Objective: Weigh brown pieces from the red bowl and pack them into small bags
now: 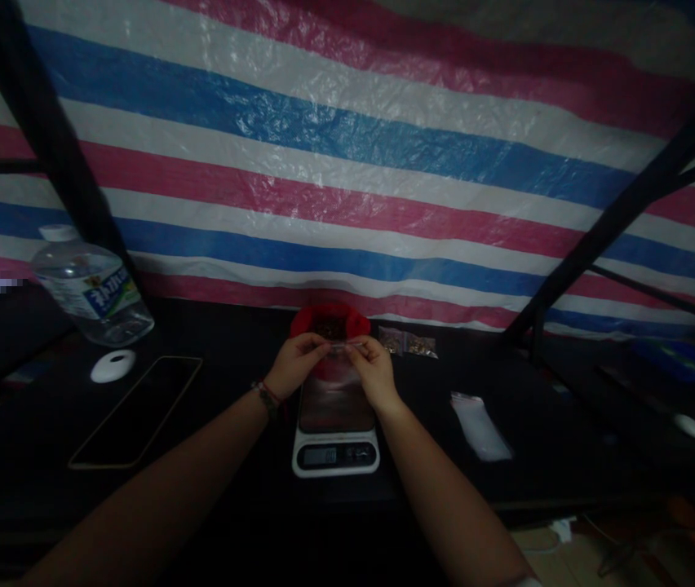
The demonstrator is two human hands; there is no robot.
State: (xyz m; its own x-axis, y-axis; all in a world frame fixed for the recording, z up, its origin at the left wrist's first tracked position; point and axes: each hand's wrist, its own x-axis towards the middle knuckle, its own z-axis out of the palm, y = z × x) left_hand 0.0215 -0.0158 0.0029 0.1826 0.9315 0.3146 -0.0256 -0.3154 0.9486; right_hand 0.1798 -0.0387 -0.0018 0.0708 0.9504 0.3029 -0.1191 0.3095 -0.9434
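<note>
Above a white kitchen scale (336, 463) with a dark top, both hands pinch the upper edge of a small clear plastic bag (343, 367). My left hand (294, 363) is closed on the bag's left corner, and my right hand (375, 371) on its right. The bag is blurred, so its contents cannot be made out. Just behind the hands sits a red bag or bowl (302, 319) with small dark brown bits inside. Two small clear bags (419, 346) with brownish pieces lie to the right of it. A stack of flat clear bags (480, 428) lies further right.
At the left are a large clear plastic bottle (94, 289), a white computer mouse (113, 366) and a smartphone (138, 414). A striped plastic sheet (347, 179) hangs behind the black table, with dark metal bars (573, 257) at both sides. A blue item (681, 360) lies far right.
</note>
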